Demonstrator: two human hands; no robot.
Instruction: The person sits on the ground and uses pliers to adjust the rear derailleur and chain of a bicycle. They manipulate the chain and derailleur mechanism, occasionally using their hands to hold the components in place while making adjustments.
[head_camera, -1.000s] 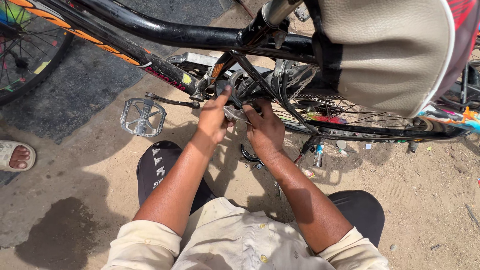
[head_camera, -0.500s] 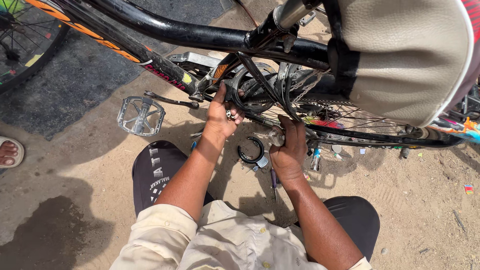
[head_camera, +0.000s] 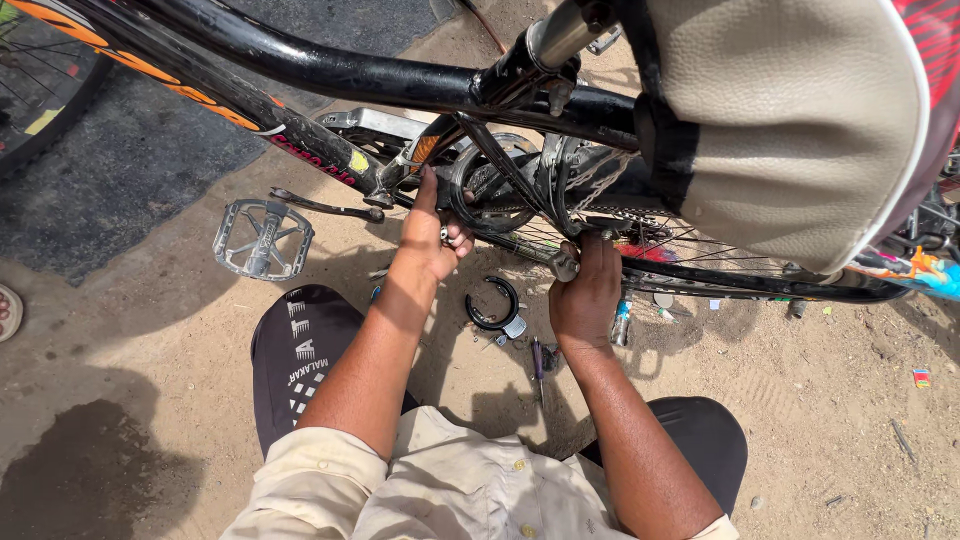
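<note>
Left hand (head_camera: 432, 238) is kept at the bicycle's crank area (head_camera: 490, 190), small metal part pinched – right hand (head_camera: 585, 295) has been lowered since, now clenched around the chainstay (head_camera: 700, 272) – wrench (head_camera: 497, 305) lies on sand.

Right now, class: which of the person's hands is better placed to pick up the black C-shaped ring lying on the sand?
Probably the right hand: it grips the bicycle's lower frame stay just above and beside the C-shaped ring. The left hand is higher, by the crank.
</note>
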